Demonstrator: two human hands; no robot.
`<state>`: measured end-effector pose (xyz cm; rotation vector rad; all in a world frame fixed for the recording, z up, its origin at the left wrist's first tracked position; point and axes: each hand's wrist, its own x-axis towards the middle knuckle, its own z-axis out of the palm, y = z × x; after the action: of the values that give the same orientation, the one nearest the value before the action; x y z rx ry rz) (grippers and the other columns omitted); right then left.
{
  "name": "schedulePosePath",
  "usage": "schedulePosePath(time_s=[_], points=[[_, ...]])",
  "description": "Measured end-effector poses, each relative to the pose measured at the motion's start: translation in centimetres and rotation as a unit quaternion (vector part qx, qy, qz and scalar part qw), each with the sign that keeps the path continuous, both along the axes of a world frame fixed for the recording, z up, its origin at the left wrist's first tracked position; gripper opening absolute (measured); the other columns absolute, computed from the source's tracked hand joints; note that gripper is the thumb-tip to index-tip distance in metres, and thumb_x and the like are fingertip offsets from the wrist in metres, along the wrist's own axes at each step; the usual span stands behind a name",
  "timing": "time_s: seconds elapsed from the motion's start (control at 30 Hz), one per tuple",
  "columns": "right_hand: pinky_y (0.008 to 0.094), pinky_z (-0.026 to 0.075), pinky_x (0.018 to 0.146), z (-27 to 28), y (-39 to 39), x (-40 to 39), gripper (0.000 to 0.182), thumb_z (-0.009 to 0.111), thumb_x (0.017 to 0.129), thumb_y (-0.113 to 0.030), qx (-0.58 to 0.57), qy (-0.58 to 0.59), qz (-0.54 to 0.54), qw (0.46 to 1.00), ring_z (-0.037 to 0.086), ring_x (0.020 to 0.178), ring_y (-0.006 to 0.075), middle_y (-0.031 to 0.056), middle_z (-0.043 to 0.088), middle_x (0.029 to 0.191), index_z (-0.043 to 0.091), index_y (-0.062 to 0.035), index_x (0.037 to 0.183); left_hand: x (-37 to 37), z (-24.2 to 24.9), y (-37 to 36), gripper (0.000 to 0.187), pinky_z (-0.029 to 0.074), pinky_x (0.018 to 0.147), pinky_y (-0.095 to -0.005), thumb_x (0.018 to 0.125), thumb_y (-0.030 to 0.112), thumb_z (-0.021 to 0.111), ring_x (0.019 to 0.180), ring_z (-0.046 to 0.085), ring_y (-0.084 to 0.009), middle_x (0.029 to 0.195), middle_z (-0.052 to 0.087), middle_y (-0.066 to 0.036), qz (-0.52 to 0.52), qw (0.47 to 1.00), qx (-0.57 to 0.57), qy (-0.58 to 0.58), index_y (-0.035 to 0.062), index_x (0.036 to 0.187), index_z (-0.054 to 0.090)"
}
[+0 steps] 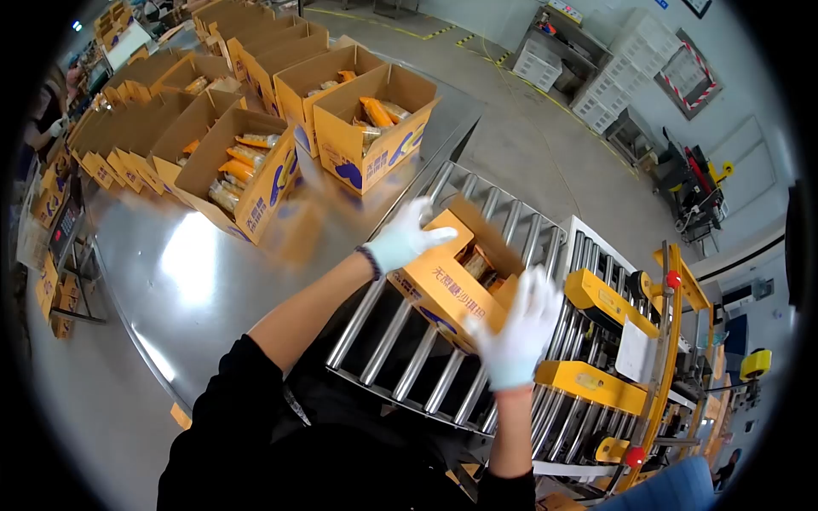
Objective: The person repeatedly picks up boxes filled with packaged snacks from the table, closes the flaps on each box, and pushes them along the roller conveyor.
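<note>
A yellow cardboard box (447, 285) with wrapped packets inside rests on the metal roller conveyor (413, 362), its far flap upright. My left hand (409, 236), in a white glove, lies on the box's left end with thumb and fingers spread apart. At the right end is my right hand (518, 328), also gloved and somewhat blurred, its fingers against the box. Whether the right fingers grip the cardboard is unclear. The packets (481, 264) show between the flaps in the middle of the box.
Open boxes of packets (375, 128) stand in rows on the shiny metal table (179, 281) at the left. A yellow-railed machine (596, 387) adjoins the conveyor on the right. White crates (618, 72) are stacked at the back. Another person's gloved hand (57, 128) shows far left.
</note>
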<state>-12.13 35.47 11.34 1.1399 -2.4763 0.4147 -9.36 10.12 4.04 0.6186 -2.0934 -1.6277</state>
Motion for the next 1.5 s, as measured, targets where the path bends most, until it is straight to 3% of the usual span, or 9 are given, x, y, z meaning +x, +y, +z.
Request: schedulePosePath(time_s=[0.27,0.37,0.57,0.73,0.87,0.9,1.03,1.2,1.5], points=[[0.053,0.023,0.127,-3.1,5.2,-6.2,0.11,0.093,0.064,-0.03,0.098,-0.025,-0.066,0.993,0.038,0.148,0.0374,0.0202,0.043,0.157,0.037,0.0004,0.154,-6.7,-2.9,14.2,0.064,0.049,0.105,-0.0408,0.097,0.03,0.069,0.118,0.063,-0.0317,0.13,0.062,-0.024,-0.004,0.989,-0.065,0.131,-0.0029,0.146,0.043],[0.0512,0.023,0.127,-3.9,5.6,-8.2,0.105,0.088,0.071,-0.033,0.092,-0.007,-0.086,0.992,0.036,0.149,0.0377,0.0203,0.041,0.159,0.036,0.0012,0.156,-4.9,-0.4,15.2,0.07,0.047,0.108,-0.0431,0.099,0.04,0.064,0.121,0.063,-0.0382,0.128,0.064,-0.027,-0.394,0.906,0.143,-0.055,-0.0047,0.148,0.042],[0.0493,0.023,0.127,-4.9,10.0,-9.6,0.08,0.071,0.087,-0.024,0.067,0.009,-0.13,0.989,0.036,0.149,0.0363,0.0196,0.042,0.159,0.037,0.0006,0.155,-3.2,7.9,-6.2,0.044,0.049,0.092,-0.0451,0.083,0.029,0.072,0.105,0.061,-0.033,0.107,0.062,-0.019,0.063,0.862,-0.501,-0.048,0.0022,0.115,0.059],[0.0499,0.032,0.121,-4.1,8.9,-8.0,0.063,0.069,0.082,-0.01,0.043,-0.049,-0.089,0.994,0.046,0.142,0.0372,0.0195,0.052,0.15,0.054,-0.0011,0.142,-2.3,9.3,-11.9,0.038,0.057,0.09,-0.0486,0.094,0.035,0.055,0.093,0.075,-0.0378,0.1,0.077,-0.02,-0.002,0.799,-0.494,-0.342,0.0065,0.106,0.077],[0.0511,0.037,0.118,-4.1,1.2,-0.6,0.072,0.081,0.076,-0.015,-0.073,-0.126,0.166,0.975,0.052,0.135,0.0381,0.019,0.058,0.143,0.055,-0.0018,0.142,-2.6,9.9,-5.5,0.059,0.055,0.091,-0.0479,0.104,0.051,0.046,0.103,0.07,-0.0408,0.113,0.072,-0.025,-0.23,0.875,-0.418,-0.085,-0.0018,0.113,0.071],[0.0524,0.036,0.119,-2.6,0.1,1.1,0.077,0.085,0.075,-0.022,-0.082,-0.088,0.186,0.975,0.051,0.136,0.0383,0.0192,0.058,0.143,0.055,-0.0027,0.143,-0.1,13.6,-2.5,0.047,0.054,0.091,-0.0443,0.105,0.041,0.054,0.107,0.069,-0.0379,0.115,0.072,-0.023,-0.256,0.964,-0.063,-0.019,-0.0003,0.121,0.068],[0.0573,0.029,0.121,-3.8,-0.3,0.7,0.074,0.085,0.076,-0.03,-0.069,-0.091,0.163,0.98,0.049,0.139,0.0364,0.0128,0.058,0.145,0.06,-0.0069,0.141,3.4,13.4,-5.0,0.05,0.053,0.097,-0.0396,0.1,0.044,0.063,0.108,0.07,-0.0353,0.118,0.072,-0.02,0.057,0.891,-0.449,0.011,0.0009,0.126,0.067],[0.056,0.023,0.126,-2.5,1.4,-1.5,0.033,0.073,0.092,-0.028,-0.114,-0.325,0.244,0.906,0.059,0.135,0.0312,0.0095,0.074,0.126,0.076,-0.0113,0.12,5.6,9.0,-3.4,0.042,0.053,0.098,-0.0401,0.105,0.046,0.056,0.112,0.068,-0.0318,0.12,0.072,-0.015,-0.298,0.883,-0.362,-0.037,0.011,0.124,0.071],[0.0557,0.025,0.123,1.7,-3.1,-5.4,0.114,0.095,0.06,-0.037,0.032,-0.013,0.067,0.997,0.034,0.149,0.0367,0.0198,0.043,0.156,0.041,-0.002,0.154,1.5,4.0,-0.1,0.039,0.049,0.1,-0.0425,0.085,0.027,0.076,0.114,0.058,-0.0343,0.118,0.059,-0.014,-0.118,0.802,-0.585,0.028,0.0058,0.115,0.062]])
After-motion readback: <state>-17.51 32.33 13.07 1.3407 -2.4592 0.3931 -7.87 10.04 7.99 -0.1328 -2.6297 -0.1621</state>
